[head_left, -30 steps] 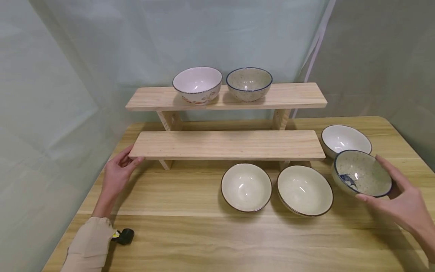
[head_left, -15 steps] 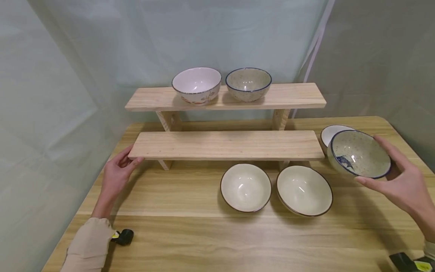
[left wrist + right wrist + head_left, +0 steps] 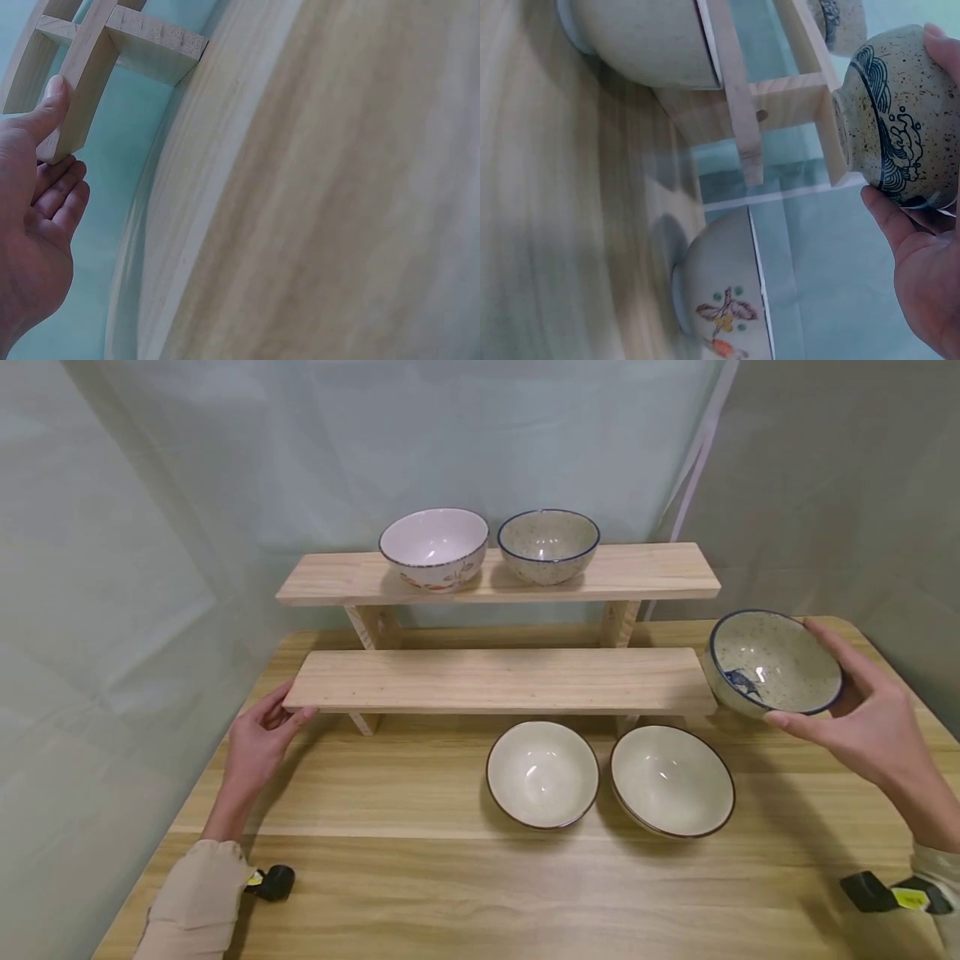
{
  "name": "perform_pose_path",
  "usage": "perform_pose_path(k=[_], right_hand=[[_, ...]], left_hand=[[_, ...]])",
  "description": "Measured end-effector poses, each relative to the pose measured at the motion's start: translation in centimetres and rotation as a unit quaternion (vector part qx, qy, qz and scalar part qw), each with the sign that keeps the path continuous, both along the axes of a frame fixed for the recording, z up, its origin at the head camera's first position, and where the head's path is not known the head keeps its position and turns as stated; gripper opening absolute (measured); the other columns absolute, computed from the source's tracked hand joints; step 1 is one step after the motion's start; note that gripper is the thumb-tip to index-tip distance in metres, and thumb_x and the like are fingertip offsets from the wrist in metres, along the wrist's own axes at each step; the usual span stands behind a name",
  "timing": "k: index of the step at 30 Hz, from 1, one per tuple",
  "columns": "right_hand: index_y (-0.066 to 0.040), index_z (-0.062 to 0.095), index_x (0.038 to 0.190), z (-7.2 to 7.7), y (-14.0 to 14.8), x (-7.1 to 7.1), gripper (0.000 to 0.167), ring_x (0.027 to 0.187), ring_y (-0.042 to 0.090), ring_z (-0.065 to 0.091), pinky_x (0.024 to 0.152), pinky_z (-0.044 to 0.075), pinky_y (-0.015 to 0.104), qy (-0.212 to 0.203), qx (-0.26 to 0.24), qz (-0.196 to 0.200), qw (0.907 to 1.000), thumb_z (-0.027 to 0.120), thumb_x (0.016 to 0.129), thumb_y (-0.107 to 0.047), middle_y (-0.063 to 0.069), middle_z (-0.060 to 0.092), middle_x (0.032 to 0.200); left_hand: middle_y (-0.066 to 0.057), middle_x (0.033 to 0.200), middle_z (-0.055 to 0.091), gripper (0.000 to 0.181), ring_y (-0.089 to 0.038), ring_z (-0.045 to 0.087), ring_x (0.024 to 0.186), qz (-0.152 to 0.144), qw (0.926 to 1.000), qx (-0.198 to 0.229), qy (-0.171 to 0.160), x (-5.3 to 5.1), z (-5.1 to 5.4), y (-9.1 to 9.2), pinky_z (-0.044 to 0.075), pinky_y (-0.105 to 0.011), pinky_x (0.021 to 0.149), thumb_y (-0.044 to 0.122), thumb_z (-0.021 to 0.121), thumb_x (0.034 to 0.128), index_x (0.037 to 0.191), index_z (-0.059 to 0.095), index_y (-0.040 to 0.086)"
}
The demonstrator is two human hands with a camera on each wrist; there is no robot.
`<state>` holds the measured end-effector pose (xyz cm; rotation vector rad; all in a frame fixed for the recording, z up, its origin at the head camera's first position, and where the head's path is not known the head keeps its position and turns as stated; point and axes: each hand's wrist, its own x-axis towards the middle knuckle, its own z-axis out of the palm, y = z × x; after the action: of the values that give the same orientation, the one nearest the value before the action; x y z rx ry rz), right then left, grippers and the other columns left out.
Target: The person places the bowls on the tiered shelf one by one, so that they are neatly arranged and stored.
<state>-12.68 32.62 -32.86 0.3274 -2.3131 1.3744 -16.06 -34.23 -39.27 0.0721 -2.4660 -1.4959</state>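
Note:
A two-tier wooden rack stands on the table, its lower shelf [image 3: 495, 681] in front of the upper shelf [image 3: 322, 578]. My left hand [image 3: 255, 747] grips the lower shelf's left end; in the left wrist view the thumb of that hand [image 3: 37, 225] lies on the board, fingers beneath. At the rack's right, my right hand [image 3: 873, 727] holds a speckled blue-rimmed bowl [image 3: 780, 664] by its side, raised above the table. The right wrist view shows blue wave patterns on this bowl [image 3: 907, 120], the hand [image 3: 930, 277] around it.
On the upper shelf sit a white floral bowl [image 3: 435, 547] and a speckled bowl [image 3: 549, 547]. Two cream brown-rimmed bowls [image 3: 543, 774] [image 3: 672, 781] stand before the rack on the table [image 3: 420, 893]. Another floral bowl [image 3: 724, 292] shows in the right wrist view.
My right hand has lifted the speckled bowl away from the front and moved it back and slightly left, now covering the white bowl in the head view. The left hand has stayed still.

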Motion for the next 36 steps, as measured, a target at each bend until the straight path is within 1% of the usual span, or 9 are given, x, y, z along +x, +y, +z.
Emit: perform_pose_path(k=[6,10,14,19,23,26,30,34,36], right_hand=[[-0.018,0.050,0.156,0.9,-0.6,-0.9,0.107,0.090,0.002,0.054,0.068,0.044,0.004,0.004,0.018,-0.025,0.9995,0.085,0.063,0.022,-0.010,0.054,0.140],[-0.017,0.050,0.156,1.3,-1.2,-1.6,0.106,0.094,0.005,0.053,0.069,0.045,0.005,0.009,0.014,-0.021,0.9996,0.084,0.063,0.022,-0.008,0.053,0.138],[-0.017,0.050,0.156,1.6,-1.6,-2.2,0.105,0.095,0.007,0.052,0.068,0.044,0.005,0.006,0.013,-0.025,0.9996,0.086,0.064,0.020,-0.005,0.053,0.138],[-0.012,0.049,0.156,1.9,-1.9,-3.0,0.103,0.099,0.006,0.054,0.072,0.046,0.004,0.006,-0.001,-0.014,0.9999,0.084,0.065,0.021,-0.004,0.053,0.137],[-0.009,0.050,0.155,2.1,-2.1,-3.5,0.102,0.096,0.006,0.054,0.069,0.046,0.005,0.015,-0.005,-0.009,0.9998,0.084,0.063,0.022,-0.008,0.054,0.133],[-0.010,0.049,0.155,2.3,-2.3,-3.8,0.102,0.098,0.008,0.054,0.070,0.046,0.005,0.016,-0.007,-0.004,0.9998,0.084,0.065,0.021,-0.003,0.054,0.140],[-0.012,0.047,0.157,2.7,-2.6,-4.0,0.102,0.106,0.009,0.053,0.076,0.047,0.005,0.010,-0.007,0.001,0.9999,0.083,0.068,0.021,0.009,0.049,0.151],[-0.016,0.045,0.158,3.2,-3.0,-4.3,0.103,0.106,0.011,0.053,0.077,0.047,0.005,0.006,0.003,-0.004,1.0000,0.084,0.070,0.018,0.011,0.049,0.150],[-0.015,0.045,0.159,3.3,-3.1,-4.6,0.102,0.107,0.011,0.053,0.078,0.047,0.005,0.005,-0.002,0.001,1.0000,0.084,0.070,0.018,0.012,0.049,0.149]], left_hand=[[-0.031,0.148,0.048,0.068,-0.002,0.059,0.120,0.004,1.0000,-0.005,-0.001,0.0,0.1,0.1,0.050,-0.009,0.085,0.025,0.071,0.1012,0.157,0.041,0.001],[-0.031,0.148,0.048,0.068,0.001,0.059,0.117,0.006,1.0000,-0.004,-0.001,0.0,0.1,0.1,0.050,-0.009,0.084,0.025,0.071,0.1012,0.157,0.041,0.001],[-0.030,0.149,0.047,0.068,-0.002,0.059,0.120,0.005,1.0000,-0.004,-0.002,0.0,0.1,0.1,0.050,-0.009,0.085,0.025,0.071,0.1013,0.158,0.041,0.002],[-0.030,0.149,0.047,0.068,-0.004,0.058,0.122,0.007,1.0000,-0.005,-0.005,-0.1,0.1,0.0,0.049,-0.009,0.085,0.025,0.071,0.1013,0.158,0.041,0.002],[-0.029,0.151,0.046,0.068,-0.013,0.056,0.129,0.007,0.9999,-0.004,-0.011,-0.1,0.0,-0.1,0.048,-0.008,0.087,0.026,0.070,0.1016,0.158,0.040,0.003],[-0.028,0.152,0.045,0.069,-0.018,0.054,0.133,0.006,0.9999,-0.007,-0.014,-0.1,0.0,-0.2,0.048,-0.008,0.088,0.027,0.070,0.1017,0.158,0.039,0.003],[-0.030,0.151,0.046,0.069,-0.014,0.056,0.130,0.003,0.9999,-0.007,-0.009,0.0,0.0,-0.1,0.048,-0.008,0.088,0.026,0.070,0.1018,0.158,0.039,0.002],[-0.031,0.149,0.046,0.068,-0.011,0.057,0.128,-0.002,1.0000,-0.006,-0.001,0.0,0.1,0.0,0.048,-0.008,0.088,0.024,0.070,0.1021,0.158,0.039,0.000],[-0.031,0.149,0.047,0.068,-0.011,0.057,0.128,-0.004,1.0000,-0.008,0.002,0.0,0.1,0.0,0.048,-0.008,0.088,0.024,0.070,0.1022,0.157,0.039,0.000]])
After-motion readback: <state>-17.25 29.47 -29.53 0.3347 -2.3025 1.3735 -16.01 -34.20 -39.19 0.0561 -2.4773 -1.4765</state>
